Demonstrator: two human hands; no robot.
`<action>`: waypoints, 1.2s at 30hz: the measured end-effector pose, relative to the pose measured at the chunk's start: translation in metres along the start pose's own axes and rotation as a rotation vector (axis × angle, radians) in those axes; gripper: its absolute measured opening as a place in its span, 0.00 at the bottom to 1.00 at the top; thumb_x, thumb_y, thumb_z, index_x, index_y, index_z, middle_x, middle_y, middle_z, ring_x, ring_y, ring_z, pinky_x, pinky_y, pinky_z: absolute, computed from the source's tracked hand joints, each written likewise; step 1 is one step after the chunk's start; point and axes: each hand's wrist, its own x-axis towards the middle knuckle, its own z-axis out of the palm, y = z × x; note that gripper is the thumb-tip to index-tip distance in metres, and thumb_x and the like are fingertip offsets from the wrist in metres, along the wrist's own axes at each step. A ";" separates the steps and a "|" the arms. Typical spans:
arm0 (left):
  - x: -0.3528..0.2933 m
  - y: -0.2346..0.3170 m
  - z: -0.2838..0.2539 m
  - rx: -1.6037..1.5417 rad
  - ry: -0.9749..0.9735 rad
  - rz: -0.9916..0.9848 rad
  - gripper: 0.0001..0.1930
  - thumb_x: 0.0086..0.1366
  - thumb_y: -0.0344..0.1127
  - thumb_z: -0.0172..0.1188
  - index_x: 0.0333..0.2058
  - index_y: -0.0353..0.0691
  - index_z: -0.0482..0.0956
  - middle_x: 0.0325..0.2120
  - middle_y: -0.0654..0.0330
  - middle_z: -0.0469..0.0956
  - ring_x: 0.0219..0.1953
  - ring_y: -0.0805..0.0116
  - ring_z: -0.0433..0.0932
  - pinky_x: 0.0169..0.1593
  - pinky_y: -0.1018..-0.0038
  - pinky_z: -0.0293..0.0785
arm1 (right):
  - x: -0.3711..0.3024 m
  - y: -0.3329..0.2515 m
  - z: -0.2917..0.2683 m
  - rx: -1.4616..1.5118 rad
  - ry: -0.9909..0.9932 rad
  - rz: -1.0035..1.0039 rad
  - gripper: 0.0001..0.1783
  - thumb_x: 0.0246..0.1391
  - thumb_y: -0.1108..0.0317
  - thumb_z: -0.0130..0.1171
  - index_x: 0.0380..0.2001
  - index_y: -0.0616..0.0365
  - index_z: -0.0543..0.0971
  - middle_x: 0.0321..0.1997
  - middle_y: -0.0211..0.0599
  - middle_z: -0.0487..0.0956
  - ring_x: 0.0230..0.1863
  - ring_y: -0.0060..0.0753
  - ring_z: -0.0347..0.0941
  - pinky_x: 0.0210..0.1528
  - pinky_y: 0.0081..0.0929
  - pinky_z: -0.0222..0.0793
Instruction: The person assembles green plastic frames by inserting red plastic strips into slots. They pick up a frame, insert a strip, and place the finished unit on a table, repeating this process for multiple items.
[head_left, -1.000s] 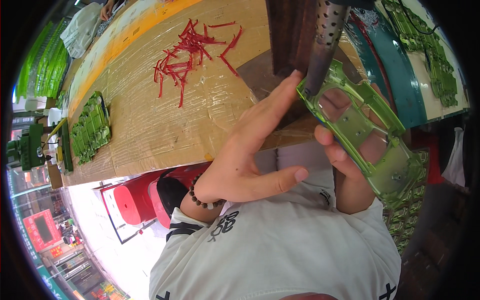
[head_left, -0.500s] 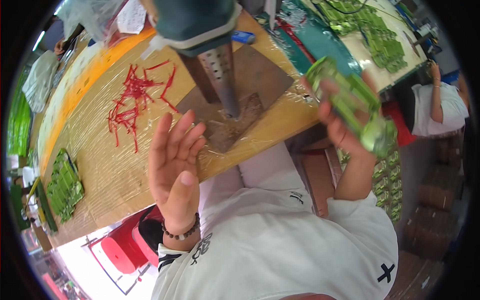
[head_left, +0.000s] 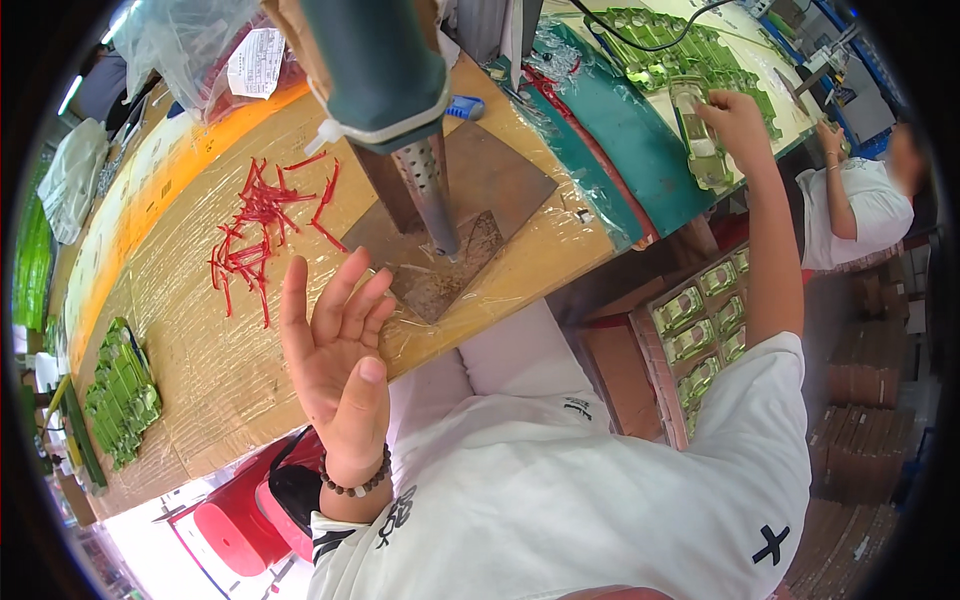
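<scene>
My left hand (head_left: pixel 340 365) is palm up with its fingers apart and nothing in it, beside the table's near edge. My right hand (head_left: pixel 736 122) reaches out to the far right, its fingers closed on the side of a translucent green plastic frame (head_left: pixel 701 150). That frame sits at the edge of the pale work surface, next to several similar green plastic parts (head_left: pixel 640 45). Between my hands a dark green heat gun (head_left: pixel 375 65) points its perforated metal nozzle (head_left: pixel 425 185) down at a brown metal plate (head_left: pixel 510 180).
Thin red strips (head_left: pixel 262 215) lie in a loose pile on the film-covered table (head_left: pixel 200 370). Green parts (head_left: pixel 124 395) are stacked at the left. A box of green pieces (head_left: pixel 690 325) stands low at my right. Another person (head_left: pixel 855 205) sits at the far right.
My right hand has carried the green frame away from me, up and to the right, to the pale work surface. My left hand stays open, nearly in place. The view has shifted slightly.
</scene>
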 end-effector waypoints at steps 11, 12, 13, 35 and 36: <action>0.001 -0.001 0.002 0.034 0.019 -0.008 0.40 0.55 0.37 0.57 0.60 0.34 0.43 0.55 0.41 0.58 0.55 0.55 0.63 0.56 0.68 0.59 | -0.035 -0.017 0.040 -0.219 0.533 -0.373 0.20 0.50 0.56 0.53 0.44 0.55 0.73 0.47 0.43 0.73 0.47 0.46 0.69 0.46 0.37 0.65; 0.001 -0.001 0.002 0.037 0.015 -0.010 0.40 0.55 0.37 0.57 0.60 0.34 0.43 0.55 0.41 0.58 0.55 0.55 0.63 0.56 0.68 0.59 | -0.033 -0.010 0.045 -0.309 0.572 -0.399 0.21 0.51 0.57 0.53 0.46 0.54 0.72 0.48 0.43 0.73 0.48 0.46 0.69 0.48 0.38 0.64; 0.001 -0.001 0.002 0.040 0.011 -0.012 0.40 0.55 0.37 0.57 0.60 0.34 0.43 0.55 0.41 0.58 0.55 0.55 0.63 0.56 0.68 0.59 | -0.033 -0.004 0.046 -0.399 0.609 -0.424 0.21 0.51 0.57 0.52 0.47 0.54 0.71 0.49 0.42 0.73 0.50 0.46 0.68 0.49 0.39 0.64; 0.000 -0.002 0.001 0.081 -0.026 0.045 0.35 0.55 0.34 0.51 0.59 0.31 0.46 0.55 0.39 0.57 0.55 0.55 0.64 0.57 0.67 0.60 | 0.027 0.081 0.027 -0.092 0.365 -0.218 0.21 0.55 0.59 0.50 0.51 0.51 0.70 0.47 0.46 0.73 0.48 0.44 0.69 0.50 0.34 0.63; -0.001 -0.001 0.001 0.075 -0.016 0.029 0.37 0.55 0.35 0.52 0.60 0.32 0.45 0.55 0.40 0.57 0.55 0.55 0.64 0.57 0.67 0.59 | 0.028 0.079 0.025 -0.124 0.343 -0.170 0.21 0.55 0.58 0.50 0.52 0.52 0.69 0.48 0.47 0.73 0.49 0.44 0.69 0.50 0.33 0.63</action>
